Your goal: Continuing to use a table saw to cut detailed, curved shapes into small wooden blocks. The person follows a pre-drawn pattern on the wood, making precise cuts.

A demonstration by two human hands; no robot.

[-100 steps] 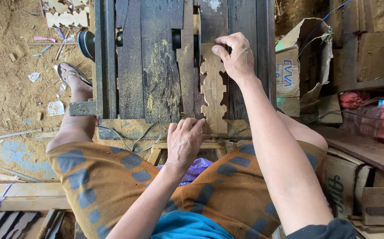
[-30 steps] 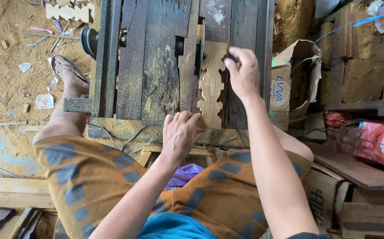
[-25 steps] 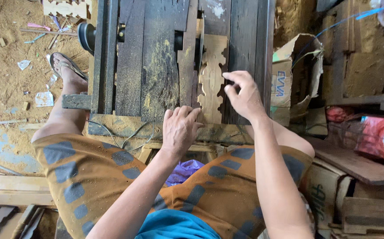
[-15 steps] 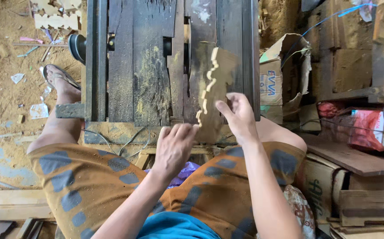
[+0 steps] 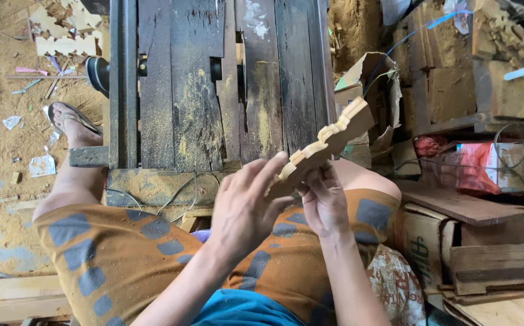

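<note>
A carved wooden strip (image 5: 328, 142) with scalloped edges is lifted off the dark plank saw table (image 5: 195, 90) and held tilted in front of me. My right hand (image 5: 324, 202) grips its near end from below. My left hand (image 5: 247, 208) rests flat against the same near end, fingers spread along the wood. Both hands hover over my lap, which is covered by orange shorts with grey patches (image 5: 129, 259).
Sawdust covers the ground at left, where my sandalled foot (image 5: 68, 118) rests by cut scalloped offcuts (image 5: 62, 36). Cardboard boxes (image 5: 370, 90), wooden blocks (image 5: 449, 90) and planks (image 5: 461, 205) crowd the right side. A black round part (image 5: 97, 72) sticks out at the table's left edge.
The carved strip lay on the table under my right hand; it has been pulled toward me and lifted off. My left hand rose from the table edge to the strip.
</note>
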